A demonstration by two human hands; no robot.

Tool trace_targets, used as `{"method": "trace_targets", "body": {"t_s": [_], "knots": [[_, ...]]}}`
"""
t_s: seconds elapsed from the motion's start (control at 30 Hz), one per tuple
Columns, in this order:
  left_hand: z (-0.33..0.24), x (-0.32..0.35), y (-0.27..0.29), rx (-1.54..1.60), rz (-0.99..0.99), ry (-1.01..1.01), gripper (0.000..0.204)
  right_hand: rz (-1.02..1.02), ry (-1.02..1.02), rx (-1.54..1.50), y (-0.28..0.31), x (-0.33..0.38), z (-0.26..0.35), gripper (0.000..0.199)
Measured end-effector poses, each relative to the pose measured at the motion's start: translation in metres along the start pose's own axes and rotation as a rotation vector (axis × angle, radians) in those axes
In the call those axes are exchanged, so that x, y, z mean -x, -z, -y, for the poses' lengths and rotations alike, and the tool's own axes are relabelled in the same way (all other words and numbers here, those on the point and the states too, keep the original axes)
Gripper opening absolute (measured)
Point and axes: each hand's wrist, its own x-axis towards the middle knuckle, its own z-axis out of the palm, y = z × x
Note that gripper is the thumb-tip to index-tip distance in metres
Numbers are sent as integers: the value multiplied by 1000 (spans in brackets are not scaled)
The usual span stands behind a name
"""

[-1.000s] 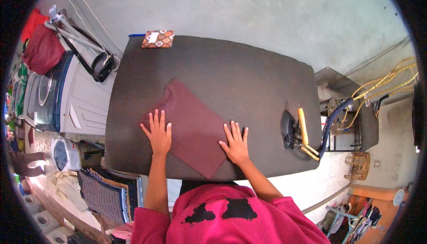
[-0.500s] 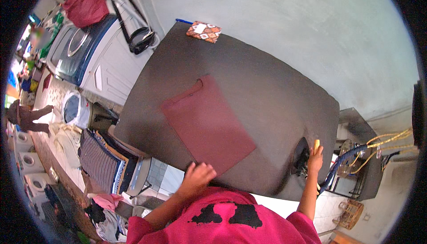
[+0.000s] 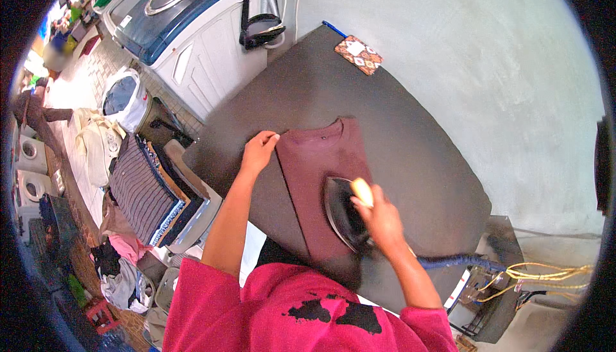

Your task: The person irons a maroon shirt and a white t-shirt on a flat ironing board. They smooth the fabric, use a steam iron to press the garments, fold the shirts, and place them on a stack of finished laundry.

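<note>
1 iron (image 3: 343, 214) in right hand (image 3: 380, 214), 1 maroon shirt (image 3: 321, 166)

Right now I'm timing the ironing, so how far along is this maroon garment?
Done: the folded maroon garment lies flat on the dark table. In hand: the right hand holds the iron on its near end, while the left hand pins the left edge. Left: the collar end beyond the iron.

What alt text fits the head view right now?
The right hand grips an iron on a folded maroon garment lying on a dark table. The left hand holds down the garment's left edge.
</note>
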Motion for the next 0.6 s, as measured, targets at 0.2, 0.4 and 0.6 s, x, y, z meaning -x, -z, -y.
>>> {"method": "trace_targets", "body": {"t_s": [0.2,0.4,0.6], "knots": [[-3,-4,5,-108,-51,-139,22,-19,301,115,-70,-59,90,43],[-15,6,-8,-241,-214,-305,17,253,519,79,-68,-34,79,44],[-53,59,-43,-554,-259,-458,40,217,27,-128,-2,-46,31,47]]}}
